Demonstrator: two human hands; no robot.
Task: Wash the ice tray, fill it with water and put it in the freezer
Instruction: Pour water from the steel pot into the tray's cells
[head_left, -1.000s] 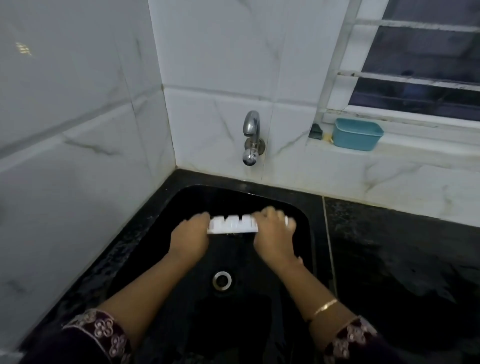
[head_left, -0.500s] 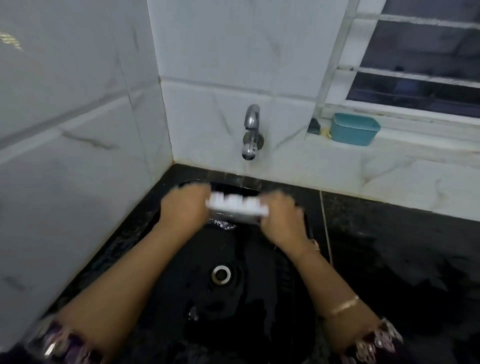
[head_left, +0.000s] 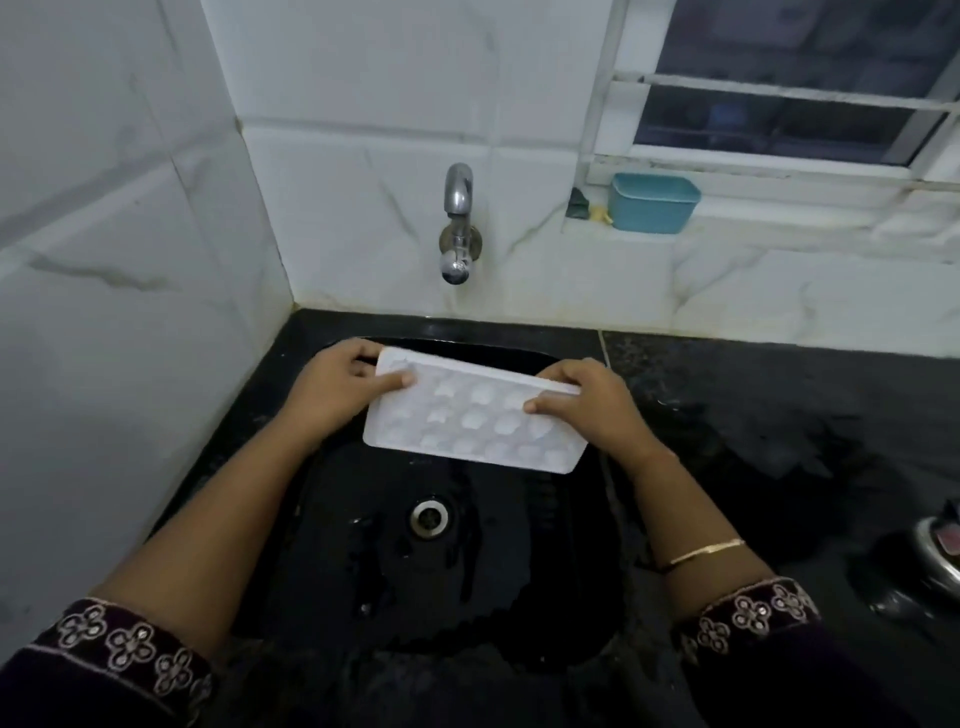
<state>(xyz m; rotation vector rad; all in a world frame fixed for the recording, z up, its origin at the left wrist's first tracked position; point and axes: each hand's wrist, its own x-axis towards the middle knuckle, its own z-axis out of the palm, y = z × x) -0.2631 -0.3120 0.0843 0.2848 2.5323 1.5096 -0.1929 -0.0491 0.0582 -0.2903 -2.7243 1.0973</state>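
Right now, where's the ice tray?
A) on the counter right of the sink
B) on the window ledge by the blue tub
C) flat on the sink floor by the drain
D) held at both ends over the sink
D: the left hand and right hand each grip one end of the ice tray, holding it above the sink, clear of the drain.

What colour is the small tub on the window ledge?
Teal blue tub, seen best in the head view.

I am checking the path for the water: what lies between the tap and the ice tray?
In the head view the stretch is bare: below the tap only wall tile and the black sink rim, then the ice tray.
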